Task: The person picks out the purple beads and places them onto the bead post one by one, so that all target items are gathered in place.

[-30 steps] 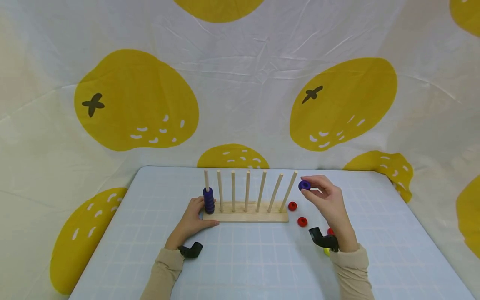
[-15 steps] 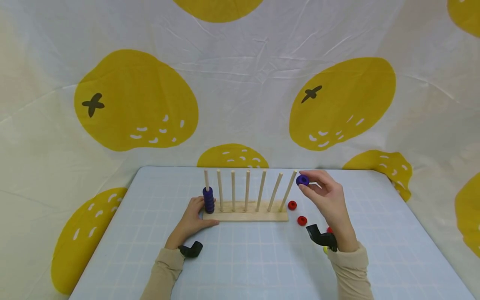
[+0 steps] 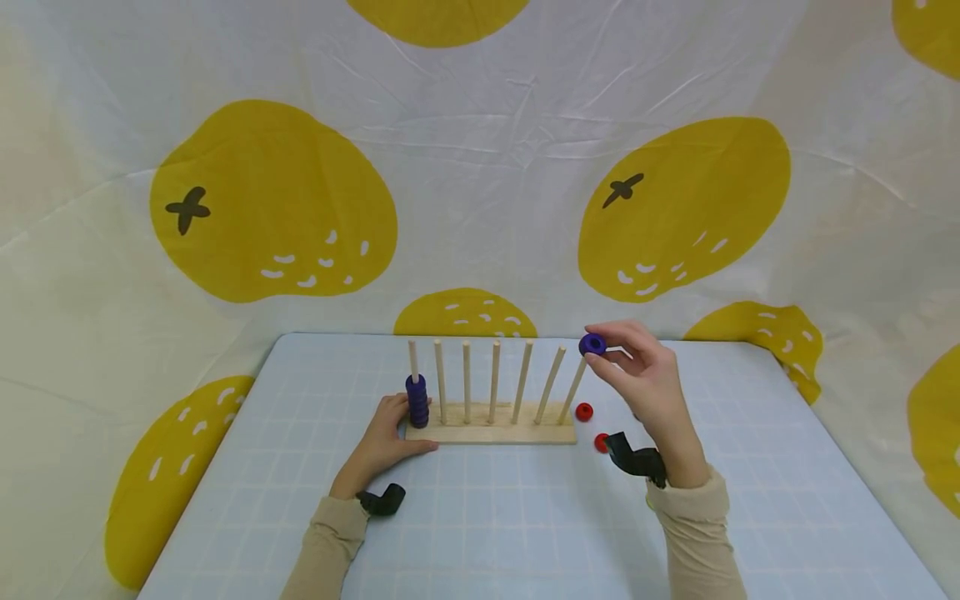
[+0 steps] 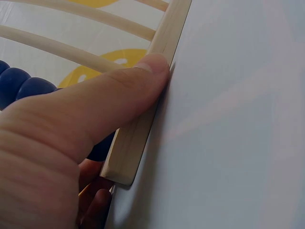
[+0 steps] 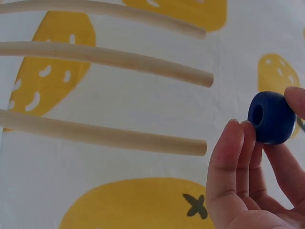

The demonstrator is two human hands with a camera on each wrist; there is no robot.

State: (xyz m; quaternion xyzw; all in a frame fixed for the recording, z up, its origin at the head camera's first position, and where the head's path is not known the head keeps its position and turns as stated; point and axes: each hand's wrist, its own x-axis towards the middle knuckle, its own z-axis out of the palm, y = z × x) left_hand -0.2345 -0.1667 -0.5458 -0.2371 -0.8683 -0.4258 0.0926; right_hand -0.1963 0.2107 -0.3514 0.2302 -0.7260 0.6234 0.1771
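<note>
My right hand [image 3: 647,375] pinches a dark blue bead [image 3: 592,344] between thumb and fingers, at the top of the rightmost peg of a wooden peg rack [image 3: 491,434]. In the right wrist view the bead [image 5: 271,118] is apart from the peg tip [image 5: 198,147], its hole facing the pegs. My left hand [image 3: 386,442] grips the rack's left end, with the thumb [image 4: 138,78] along the front edge of the base and the other fingers behind. A stack of several dark blue beads [image 3: 417,402] sits on the leftmost peg; the other pegs carry none.
Two red beads, one at the rack's right end [image 3: 584,412] and another nearer [image 3: 602,442], lie on the light blue checked table [image 3: 495,533]. A yellow bead [image 3: 649,502] is mostly hidden by the right wrist. A fruit-print cloth [image 3: 480,208] hangs behind.
My right hand has moved up and left with the dark blue bead, from beside the rightmost peg to its top. The left hand and rack have stayed put.
</note>
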